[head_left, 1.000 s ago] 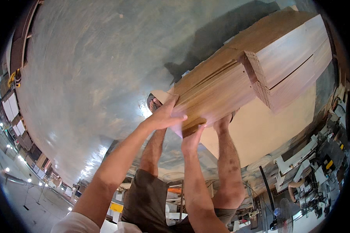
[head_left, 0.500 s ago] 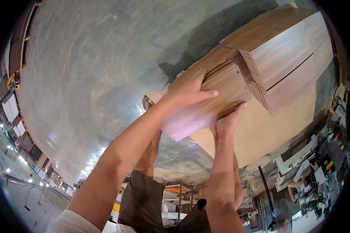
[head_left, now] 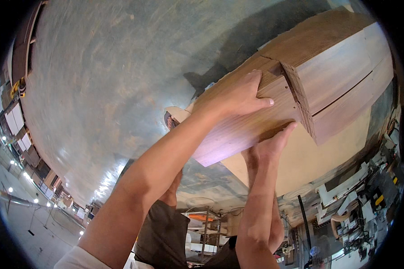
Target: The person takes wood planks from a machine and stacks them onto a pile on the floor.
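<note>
A brown wood-veneer panel lies against the side of a wooden cabinet box. My left hand grips the panel's upper face, fingers curled over its edge near the box's corner. My right hand holds the panel's lower edge from beneath, fingertips reaching toward the box's ribbed end edge. Both forearms come up from the bottom of the picture.
A pale flat board lies under the cabinet box on the grey concrete floor. My dark shorts and a leg show between my arms. Workshop machines and benches crowd the lower right rim; shelving and lights line the left rim.
Both hands have slid along the panel toward the cabinet box, and the panel now sits closer against the box's corner. The view has drawn nearer to the box.
</note>
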Demonstrator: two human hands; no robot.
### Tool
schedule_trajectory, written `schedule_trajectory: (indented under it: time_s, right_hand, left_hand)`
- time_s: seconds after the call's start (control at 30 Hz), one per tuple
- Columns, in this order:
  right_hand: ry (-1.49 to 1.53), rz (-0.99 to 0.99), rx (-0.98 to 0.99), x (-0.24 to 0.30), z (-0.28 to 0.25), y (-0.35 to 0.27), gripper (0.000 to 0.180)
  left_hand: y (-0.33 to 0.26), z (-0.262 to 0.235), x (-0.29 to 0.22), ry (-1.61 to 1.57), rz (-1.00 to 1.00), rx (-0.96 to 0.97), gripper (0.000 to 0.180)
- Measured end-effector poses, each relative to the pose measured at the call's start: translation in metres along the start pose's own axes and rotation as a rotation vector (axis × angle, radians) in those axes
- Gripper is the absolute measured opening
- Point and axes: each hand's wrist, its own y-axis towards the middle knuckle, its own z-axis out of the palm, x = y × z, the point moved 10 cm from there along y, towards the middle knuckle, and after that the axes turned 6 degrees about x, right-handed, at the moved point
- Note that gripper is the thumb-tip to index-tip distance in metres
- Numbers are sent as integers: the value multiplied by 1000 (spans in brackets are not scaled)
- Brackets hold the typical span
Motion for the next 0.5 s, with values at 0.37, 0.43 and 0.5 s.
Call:
schedule_trajectory:
  time_s: [0.37, 0.43, 0.5]
  right_hand:
    - [-37, -87, -67, 42, 55, -15, 74]
    - [-90, -132, -9, 47, 38, 0, 75]
    - [-181, -187, 70, 47, 11, 20, 78]
  left_hand:
    - [27, 3, -7, -71, -9, -27, 76]
    - [35, 4, -9, -77, 13, -9, 78]
    - [37, 4, -12, -105, 58, 9, 82]
